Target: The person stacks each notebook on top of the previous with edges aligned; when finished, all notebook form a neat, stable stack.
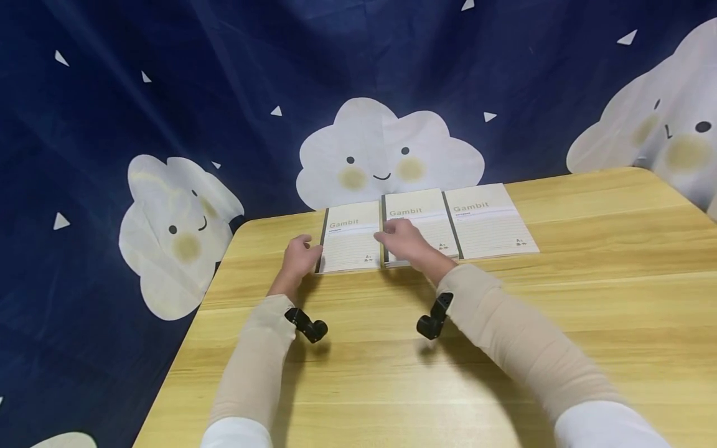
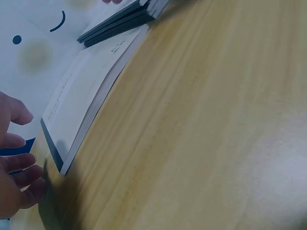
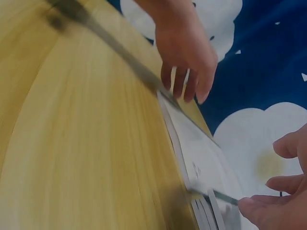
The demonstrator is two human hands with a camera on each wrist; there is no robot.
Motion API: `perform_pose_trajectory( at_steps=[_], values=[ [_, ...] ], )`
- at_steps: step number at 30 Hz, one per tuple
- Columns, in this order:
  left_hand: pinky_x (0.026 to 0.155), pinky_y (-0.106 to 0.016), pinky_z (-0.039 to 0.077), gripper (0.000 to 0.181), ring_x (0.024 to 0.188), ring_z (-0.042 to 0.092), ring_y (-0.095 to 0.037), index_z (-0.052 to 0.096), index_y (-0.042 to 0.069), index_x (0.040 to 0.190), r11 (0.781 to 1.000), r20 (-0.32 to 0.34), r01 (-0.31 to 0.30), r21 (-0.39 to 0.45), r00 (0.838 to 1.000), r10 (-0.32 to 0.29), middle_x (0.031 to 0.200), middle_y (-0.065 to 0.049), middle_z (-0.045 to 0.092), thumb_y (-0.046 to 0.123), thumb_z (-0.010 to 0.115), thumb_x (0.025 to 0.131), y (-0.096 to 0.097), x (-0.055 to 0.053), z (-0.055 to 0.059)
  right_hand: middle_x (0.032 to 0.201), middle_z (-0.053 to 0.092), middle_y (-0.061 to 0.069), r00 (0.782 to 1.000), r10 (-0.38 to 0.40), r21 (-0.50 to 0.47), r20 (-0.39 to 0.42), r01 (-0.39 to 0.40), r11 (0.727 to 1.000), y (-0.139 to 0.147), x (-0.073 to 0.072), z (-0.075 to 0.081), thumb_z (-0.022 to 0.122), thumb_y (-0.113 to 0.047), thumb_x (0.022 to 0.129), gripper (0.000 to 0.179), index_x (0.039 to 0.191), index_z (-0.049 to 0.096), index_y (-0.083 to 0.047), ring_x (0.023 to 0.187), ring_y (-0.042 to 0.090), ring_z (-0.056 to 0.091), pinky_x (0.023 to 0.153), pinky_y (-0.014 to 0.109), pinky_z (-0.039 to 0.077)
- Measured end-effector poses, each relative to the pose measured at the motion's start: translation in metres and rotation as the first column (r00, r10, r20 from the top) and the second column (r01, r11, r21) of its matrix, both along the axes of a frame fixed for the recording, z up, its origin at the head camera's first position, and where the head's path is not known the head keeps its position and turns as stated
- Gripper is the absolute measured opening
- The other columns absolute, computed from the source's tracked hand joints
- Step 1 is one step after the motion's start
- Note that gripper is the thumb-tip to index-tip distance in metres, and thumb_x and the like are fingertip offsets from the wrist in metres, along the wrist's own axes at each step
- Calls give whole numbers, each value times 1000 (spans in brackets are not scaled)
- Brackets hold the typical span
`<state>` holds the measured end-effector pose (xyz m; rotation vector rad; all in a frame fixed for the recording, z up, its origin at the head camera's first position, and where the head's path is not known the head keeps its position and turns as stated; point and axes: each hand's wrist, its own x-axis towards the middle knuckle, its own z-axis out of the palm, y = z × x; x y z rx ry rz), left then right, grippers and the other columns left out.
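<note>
Three piles of pale notebooks with dark spines lie side by side at the table's far edge. Beside the spine of the left notebook (image 1: 351,249) is my left hand (image 1: 300,256), fingers relaxed and apart from it, holding nothing. Over the spine side of the middle notebook stack (image 1: 420,205) reaches my right hand (image 1: 406,241), its fingers spread and loosely bent. One fingertip is close to the top cover's edge in the right wrist view; I cannot tell if it touches. Several dark spines (image 2: 117,28) show in that stack in the left wrist view. The right notebook (image 1: 493,227) adjoins it.
The wooden table (image 1: 370,386) extends toward me. Behind it hangs a dark blue curtain (image 1: 252,56) printed with smiling clouds. A black wrist camera (image 1: 307,325) is strapped to the left forearm and another wrist camera (image 1: 434,316) to the right.
</note>
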<state>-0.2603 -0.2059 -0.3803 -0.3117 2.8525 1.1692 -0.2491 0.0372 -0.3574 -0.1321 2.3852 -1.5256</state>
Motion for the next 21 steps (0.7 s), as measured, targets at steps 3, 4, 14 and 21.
perform_pose_trajectory(
  at_steps=[3,4,14,21],
  values=[
    [103,-45,38,58,122,43,-33,38,-3,140,1000,28,-11,17,1000,10,135,-23,44,21,51,89,0,-1,1,148,34,14,998,-11,-104,64,18,994,-10,0,-1,51,-29,96,59,145,31,-4,134,31,36,109,43,33],
    [103,-44,38,58,122,43,-33,37,-3,141,1000,38,-13,22,999,12,135,-23,44,21,51,89,0,-1,1,148,33,14,997,-10,-141,79,21,990,-13,0,-1,51,-28,96,59,146,30,-4,134,31,36,109,43,33],
    [103,-43,39,60,123,44,-31,34,-1,143,998,87,-30,52,996,26,138,-21,43,22,52,90,5,-6,2,156,17,12,987,5,-278,161,40,960,-40,6,-2,57,-31,91,74,150,18,-10,139,32,27,111,47,27],
    [101,-44,42,61,122,44,-31,33,-1,144,996,100,-32,79,995,24,139,-21,42,23,52,90,8,-7,2,156,17,12,987,-33,-176,158,61,983,-57,10,-6,56,-34,91,78,151,13,-10,142,31,20,112,50,24]
  ],
)
